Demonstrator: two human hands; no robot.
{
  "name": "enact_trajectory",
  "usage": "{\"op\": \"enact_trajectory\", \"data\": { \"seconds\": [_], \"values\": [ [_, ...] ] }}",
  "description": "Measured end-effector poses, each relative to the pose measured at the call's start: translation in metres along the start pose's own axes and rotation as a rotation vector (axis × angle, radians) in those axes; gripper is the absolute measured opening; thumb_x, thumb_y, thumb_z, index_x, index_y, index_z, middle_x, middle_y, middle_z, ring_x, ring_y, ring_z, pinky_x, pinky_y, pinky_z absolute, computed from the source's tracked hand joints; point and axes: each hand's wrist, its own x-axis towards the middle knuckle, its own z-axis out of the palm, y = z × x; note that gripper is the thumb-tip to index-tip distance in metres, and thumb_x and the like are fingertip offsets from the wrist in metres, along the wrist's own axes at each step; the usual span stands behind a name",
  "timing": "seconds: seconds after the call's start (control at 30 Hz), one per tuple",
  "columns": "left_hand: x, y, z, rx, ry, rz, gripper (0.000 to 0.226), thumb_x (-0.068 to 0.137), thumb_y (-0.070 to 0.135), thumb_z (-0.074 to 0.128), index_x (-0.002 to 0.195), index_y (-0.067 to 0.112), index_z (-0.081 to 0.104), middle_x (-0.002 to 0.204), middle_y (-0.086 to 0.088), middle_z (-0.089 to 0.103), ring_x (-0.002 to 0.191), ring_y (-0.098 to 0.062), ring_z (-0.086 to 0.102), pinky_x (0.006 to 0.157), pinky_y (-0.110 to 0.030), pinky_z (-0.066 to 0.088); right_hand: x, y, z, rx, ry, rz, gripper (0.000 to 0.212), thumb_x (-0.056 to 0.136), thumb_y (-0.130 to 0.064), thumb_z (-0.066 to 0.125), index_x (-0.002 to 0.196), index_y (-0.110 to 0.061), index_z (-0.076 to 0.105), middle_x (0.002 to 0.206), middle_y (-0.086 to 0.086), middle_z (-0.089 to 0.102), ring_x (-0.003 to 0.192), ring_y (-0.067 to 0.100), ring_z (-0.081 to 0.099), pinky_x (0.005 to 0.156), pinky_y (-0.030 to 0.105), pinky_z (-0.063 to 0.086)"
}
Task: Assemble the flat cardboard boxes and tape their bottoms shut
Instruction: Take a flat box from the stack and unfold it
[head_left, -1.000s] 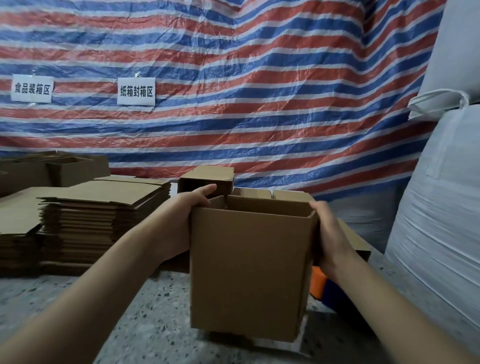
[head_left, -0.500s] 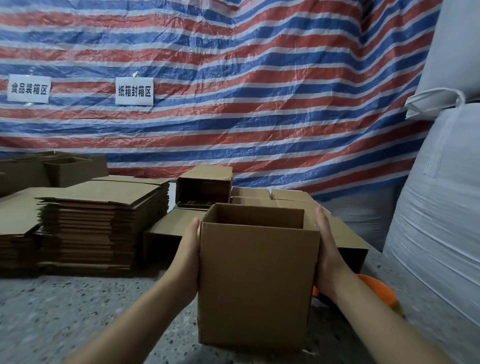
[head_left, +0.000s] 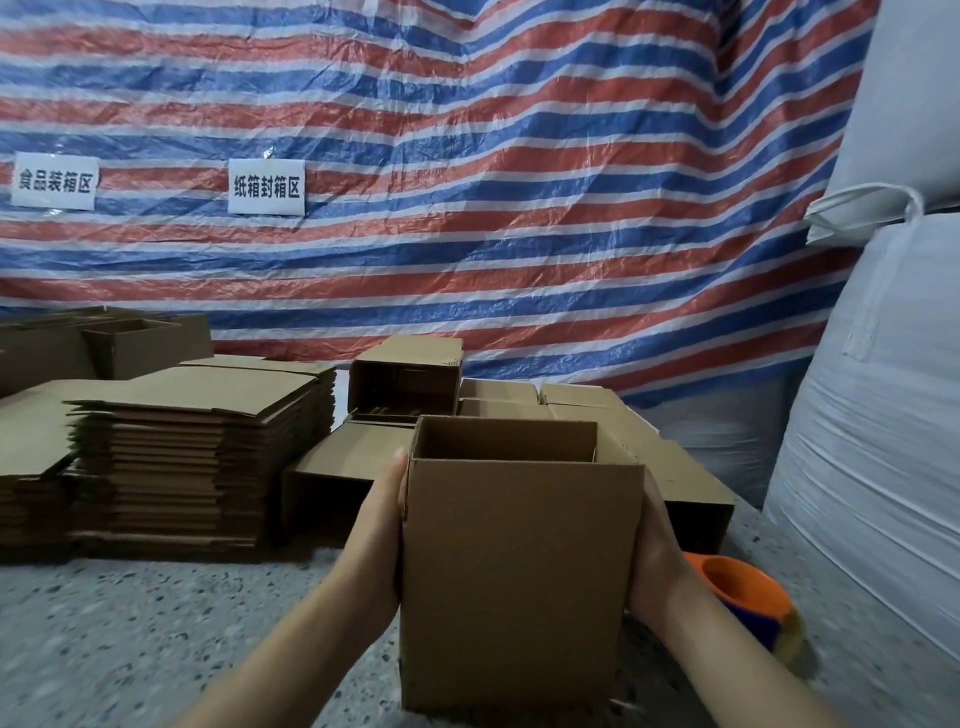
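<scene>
Standing upright on the speckled table (head_left: 130, 639), nearest the camera, the open-topped box (head_left: 514, 582) is pressed between both hands: left hand (head_left: 379, 540) flat on its left wall, right hand (head_left: 655, 561) flat on its right wall, fingers straight. Likely light, empty, stiff along the creases but easily dented mid-panel; best held by opposite walls, low. Orange tape roll (head_left: 743, 597) lies just right, near the right wrist. Behind, finished boxes (head_left: 405, 384) crowd close. Left, a stack of flat cardboard (head_left: 192, 457). Far back, striped tarp (head_left: 519, 208); white sacks (head_left: 883, 441) at right.
</scene>
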Motion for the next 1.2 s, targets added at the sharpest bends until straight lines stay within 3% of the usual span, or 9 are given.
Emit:
{"op": "enact_trajectory", "data": {
  "seconds": [0.1,0.2,0.27,0.37,0.5,0.77,0.87,0.97,1.2],
  "values": [
    [-0.004,-0.002,0.0,-0.016,-0.021,0.016,0.03,0.076,0.045,0.065,0.084,0.019,0.077,0.072,-0.006,0.073,0.059,-0.017,0.07,0.047,-0.026,0.052,-0.007,0.0,0.005,-0.036,-0.002,-0.006,0.069,0.103,-0.062,0.026,0.091,-0.024,0.082,0.096,0.011,0.078,0.086,0.022,0.076,0.066,0.029,0.06],
    [-0.001,0.0,-0.002,-0.064,0.013,0.011,0.052,0.071,0.037,0.073,0.12,0.033,0.055,0.079,-0.008,0.076,0.063,-0.021,0.072,0.048,-0.03,0.053,-0.01,-0.001,0.007,-0.023,0.021,-0.004,0.069,0.101,-0.066,0.028,0.098,-0.023,0.081,0.103,0.014,0.077,0.091,0.026,0.076,0.068,0.031,0.06],
    [0.0,0.002,-0.002,-0.079,0.054,0.033,0.039,0.086,0.023,0.069,0.116,0.039,0.051,0.081,-0.007,0.076,0.061,-0.021,0.071,0.045,-0.031,0.053,-0.012,-0.002,0.008,-0.026,0.012,-0.001,0.07,0.101,-0.066,0.026,0.097,-0.023,0.081,0.101,0.013,0.077,0.09,0.026,0.076,0.068,0.031,0.06],
    [-0.002,0.002,-0.004,-0.01,0.002,0.073,0.012,0.091,0.018,0.063,0.101,0.023,0.067,0.082,-0.012,0.072,0.062,-0.022,0.067,0.05,-0.031,0.053,-0.015,-0.002,0.007,-0.036,0.005,0.004,0.074,0.103,-0.066,0.021,0.095,-0.026,0.082,0.099,0.012,0.078,0.089,0.026,0.076,0.065,0.029,0.06],
    [-0.004,0.001,-0.008,0.028,-0.05,0.091,0.013,0.092,0.02,0.062,0.092,0.014,0.073,0.079,-0.013,0.069,0.064,-0.022,0.065,0.054,-0.032,0.053,-0.016,-0.001,0.009,-0.064,0.035,-0.003,0.057,0.101,-0.055,0.037,0.082,-0.028,0.082,0.089,0.007,0.079,0.084,0.025,0.077,0.057,0.028,0.059],
    [-0.004,-0.001,-0.01,0.108,-0.032,0.179,0.035,0.082,0.045,0.059,0.091,0.016,0.076,0.074,-0.009,0.07,0.061,-0.019,0.064,0.053,-0.03,0.05,-0.018,-0.012,0.011,-0.093,-0.171,0.036,0.04,0.065,-0.058,0.061,0.063,-0.02,0.073,0.066,0.005,0.067,0.059,0.016,0.066,0.056,0.028,0.057],
    [-0.001,-0.001,-0.011,0.231,0.0,0.184,0.055,0.076,0.07,0.041,0.082,0.031,0.078,0.084,-0.005,0.075,0.076,-0.022,0.071,0.071,-0.034,0.052,-0.017,-0.011,0.01,-0.061,-0.171,0.055,0.038,0.061,-0.058,0.062,0.059,-0.021,0.073,0.063,0.003,0.066,0.055,0.014,0.065,0.053,0.027,0.056],
    [0.0,0.002,-0.017,0.271,-0.107,0.227,0.073,0.068,0.086,0.03,0.089,0.036,0.077,0.097,-0.008,0.075,0.097,-0.03,0.069,0.089,-0.044,0.05,-0.017,-0.009,0.008,-0.081,-0.179,0.047,0.04,0.059,-0.061,0.063,0.059,-0.022,0.073,0.063,0.002,0.067,0.056,0.013,0.066,0.053,0.027,0.056],
    [-0.001,0.006,-0.032,0.416,-0.291,0.309,0.085,0.052,0.095,0.054,0.11,0.035,0.068,0.111,0.01,0.072,0.105,-0.013,0.068,0.087,-0.031,0.052,-0.015,-0.009,0.008,-0.082,-0.173,0.051,0.048,0.07,-0.061,0.052,0.065,-0.02,0.076,0.068,0.005,0.069,0.061,0.016,0.068,0.057,0.028,0.057]
  ]
}}
